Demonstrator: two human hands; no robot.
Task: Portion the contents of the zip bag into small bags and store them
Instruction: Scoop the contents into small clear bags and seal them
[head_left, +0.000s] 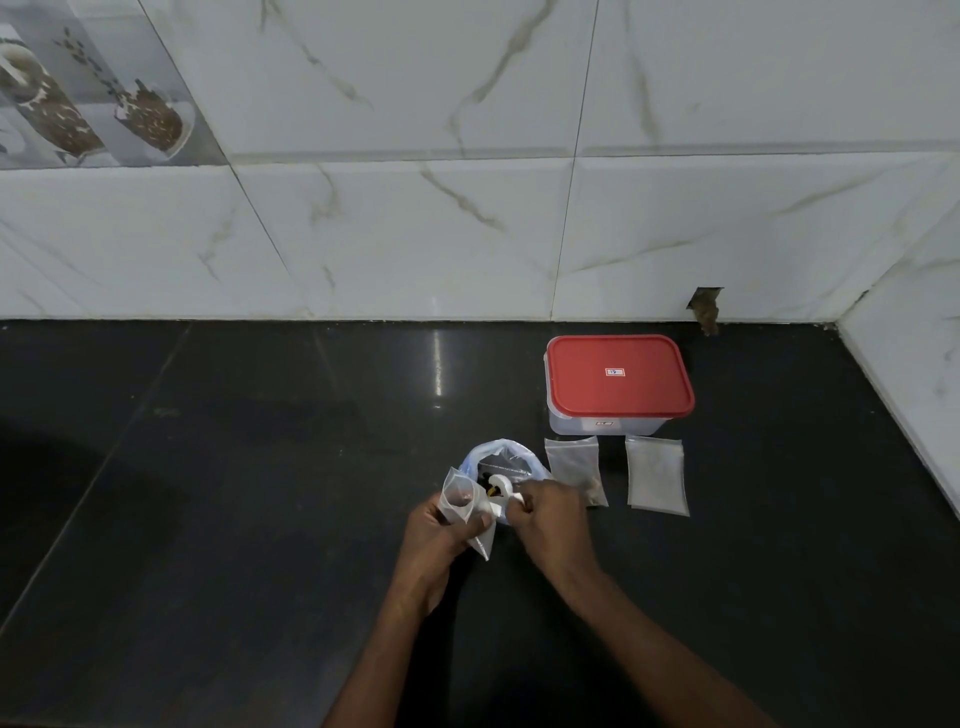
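My left hand grips a small clear bag, held upright with its mouth open. My right hand pinches a small white scoop by its handle, its bowl just right of the small bag's mouth. Behind both hands stands the larger zip bag, open at the top, with dark contents partly hidden. Two more small clear bags lie flat on the black counter: one just right of the zip bag with some brown contents, another further right.
A clear plastic container with a red lid stands shut behind the two flat bags. White marble-patterned tiled walls close off the counter at the back and on the right side.
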